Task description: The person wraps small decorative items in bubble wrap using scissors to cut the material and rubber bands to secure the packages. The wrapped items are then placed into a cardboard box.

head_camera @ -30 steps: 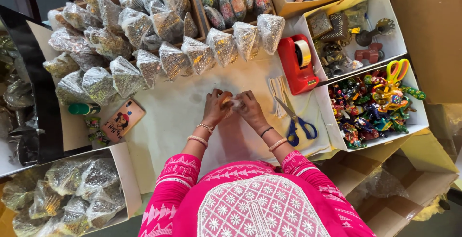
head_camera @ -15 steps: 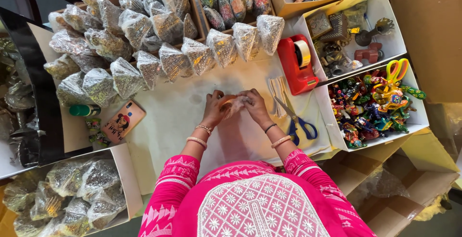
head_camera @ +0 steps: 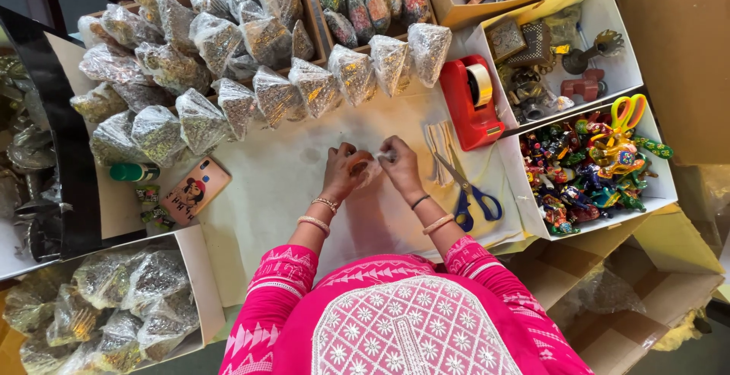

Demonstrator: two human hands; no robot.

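A person in a pink top works over a white sheet (head_camera: 266,192) on a crowded table, seen from above. Rows of clear packets (head_camera: 228,78) lie beyond the hands; boxes of painted figures (head_camera: 585,170) sit to the right, with a red tape dispenser (head_camera: 471,101) and blue scissors (head_camera: 468,196) nearer. Both hands meet mid-sheet: the left hand (head_camera: 341,171) and right hand (head_camera: 401,166) pinch a small orange item (head_camera: 360,165) in clear wrap between them. Since a second ago they have closed tighter around it, so the wrapping seems under way
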